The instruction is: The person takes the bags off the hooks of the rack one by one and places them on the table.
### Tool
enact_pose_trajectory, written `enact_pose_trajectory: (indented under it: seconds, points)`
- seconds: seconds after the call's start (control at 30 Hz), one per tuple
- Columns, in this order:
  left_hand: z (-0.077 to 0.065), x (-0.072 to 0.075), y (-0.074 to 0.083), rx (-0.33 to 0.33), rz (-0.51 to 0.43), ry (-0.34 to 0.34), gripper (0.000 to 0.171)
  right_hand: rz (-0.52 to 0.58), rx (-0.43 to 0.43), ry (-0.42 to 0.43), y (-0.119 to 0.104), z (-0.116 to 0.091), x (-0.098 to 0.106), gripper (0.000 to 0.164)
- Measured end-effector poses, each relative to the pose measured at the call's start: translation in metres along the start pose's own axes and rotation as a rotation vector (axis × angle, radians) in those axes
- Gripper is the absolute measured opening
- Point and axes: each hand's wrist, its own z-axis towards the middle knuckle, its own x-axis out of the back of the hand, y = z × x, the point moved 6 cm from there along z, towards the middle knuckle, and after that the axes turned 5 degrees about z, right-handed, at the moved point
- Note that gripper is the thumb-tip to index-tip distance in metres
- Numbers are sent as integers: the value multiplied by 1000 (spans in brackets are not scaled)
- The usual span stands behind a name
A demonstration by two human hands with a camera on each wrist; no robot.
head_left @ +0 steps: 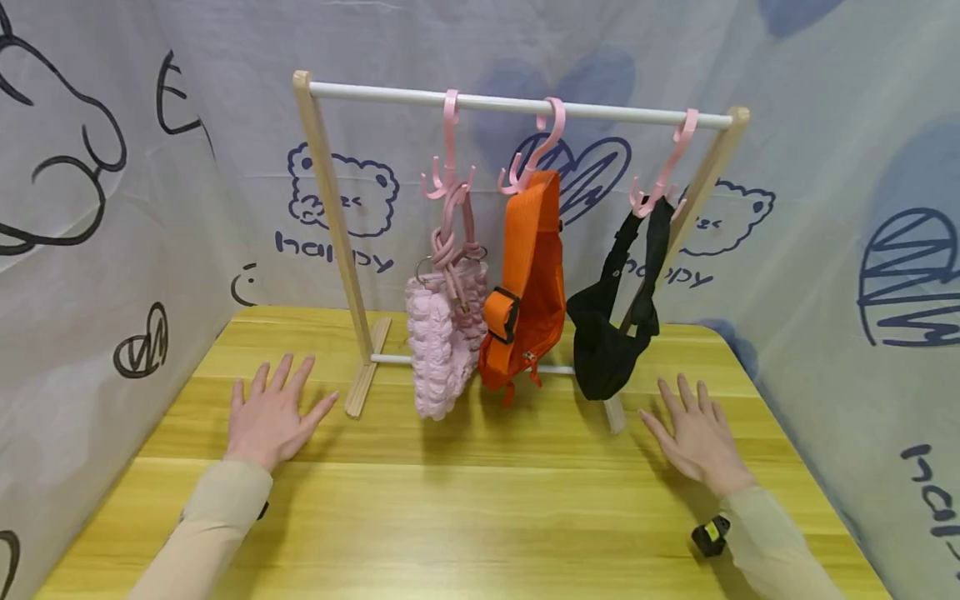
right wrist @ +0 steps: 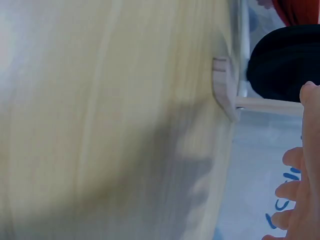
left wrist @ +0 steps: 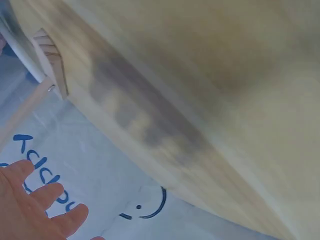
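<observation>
My left hand (head_left: 272,419) is held over the left side of the table, palm down with fingers spread, holding nothing. On the right, my right hand (head_left: 697,435) is likewise spread and bare, nearest to a black bag (head_left: 606,354). That bag hangs by its strap from a pink hook (head_left: 662,175) at the rack's right end. An orange sling bag (head_left: 525,292) hangs from a second pink hook (head_left: 536,154) in the middle. Left of it, a puffy pink handbag (head_left: 442,333) dangles by knotted handles from a third pink hook (head_left: 448,150).
The rack has a white top rail (head_left: 375,93), wooden posts (head_left: 333,208) and wooden feet (head_left: 367,375) on the wood-grain table (head_left: 450,533). A printed cloth (head_left: 247,167) encloses the back and sides. A small black device (head_left: 710,536) sits at the right wrist.
</observation>
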Motion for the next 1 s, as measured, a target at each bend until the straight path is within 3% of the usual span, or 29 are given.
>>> enact_pose_trajectory:
  seconds: [0.23, 0.57, 0.8, 1.0]
  points:
    - [3, 13, 13, -30, 10, 50, 79, 57, 36, 76, -12, 1, 12, 73]
    - [12, 39, 47, -154, 38, 216, 71, 232, 128, 392, -44, 0, 46, 59]
    - [19, 67, 76, -254, 29, 366, 57, 341, 196, 612, -71, -5, 71, 51]
    - [20, 91, 103, -360, -5, 562, 47, 448, 301, 798, -100, -12, 90, 48]
